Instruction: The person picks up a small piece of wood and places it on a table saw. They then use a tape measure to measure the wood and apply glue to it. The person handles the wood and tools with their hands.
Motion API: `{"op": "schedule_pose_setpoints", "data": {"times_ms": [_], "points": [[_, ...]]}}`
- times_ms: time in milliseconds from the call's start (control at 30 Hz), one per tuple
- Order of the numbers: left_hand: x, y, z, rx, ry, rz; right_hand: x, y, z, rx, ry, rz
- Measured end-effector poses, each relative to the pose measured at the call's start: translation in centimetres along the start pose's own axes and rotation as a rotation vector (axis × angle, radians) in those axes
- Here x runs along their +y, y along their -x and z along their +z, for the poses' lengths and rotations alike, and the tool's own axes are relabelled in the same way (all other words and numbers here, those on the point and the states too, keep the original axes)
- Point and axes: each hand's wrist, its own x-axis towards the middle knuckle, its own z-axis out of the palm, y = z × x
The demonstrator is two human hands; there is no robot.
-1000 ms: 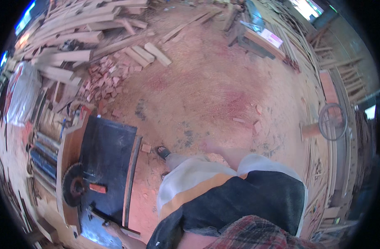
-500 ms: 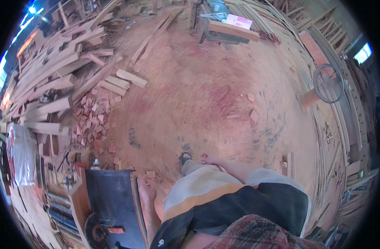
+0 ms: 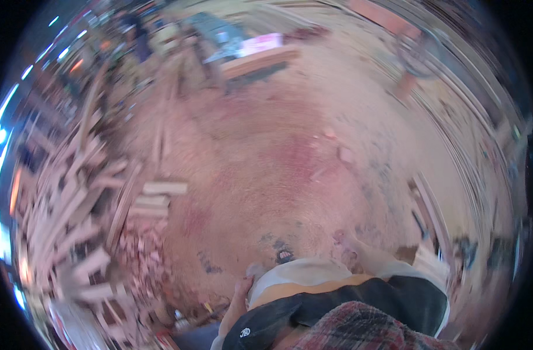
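Observation:
My left hand (image 3: 242, 286) hangs beside the left leg of my white, orange and black shorts (image 3: 313, 286). Motion blur smears its fingers, so I cannot tell whether they are curled or apart, and no object shows in it. Below that hand, a strip of the dark saw table (image 3: 196, 338) shows at the lower edge. My right hand is out of sight. One foot wears a dark sandal (image 3: 284, 255) on the dusty floor.
Heaped lumber (image 3: 62, 216) lines the left side, with small wood offcuts (image 3: 141, 251) in front of it. A bench carrying boards (image 3: 260, 63) stands ahead. At right are a wheel (image 3: 418, 55), long strips (image 3: 453, 134) and an upright board (image 3: 434, 216). Offcuts lie mid-floor.
The whole view has swung, blurring the scene. The saw table and its round blade have mostly dropped out below. My left hand has moved from beside the saw table to near my leg.

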Motion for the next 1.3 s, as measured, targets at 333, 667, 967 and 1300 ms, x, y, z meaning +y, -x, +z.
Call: {"op": "schedule_pose_setpoints", "data": {"times_ms": [333,667,967,1300], "points": [[10.1,-13.2,-9.4,-0.447,-0.363,0.154,0.8,9.1,8.2,0.506,-0.253,0.055],[29.2,-25.2,-9.6,-0.483,-0.656,0.260,1.7,29.4,25.6,0.686,-0.677,0.647],[38.4,-18.5,11.1,-0.923,-0.396,0.316,13.2,30.0,37.6,0.858,-0.877,0.611],[24.6,-0.6,23.8,-1.320,-1.407,0.772,17.6,36.7,29.7,1.288,-1.051,0.625]]}}
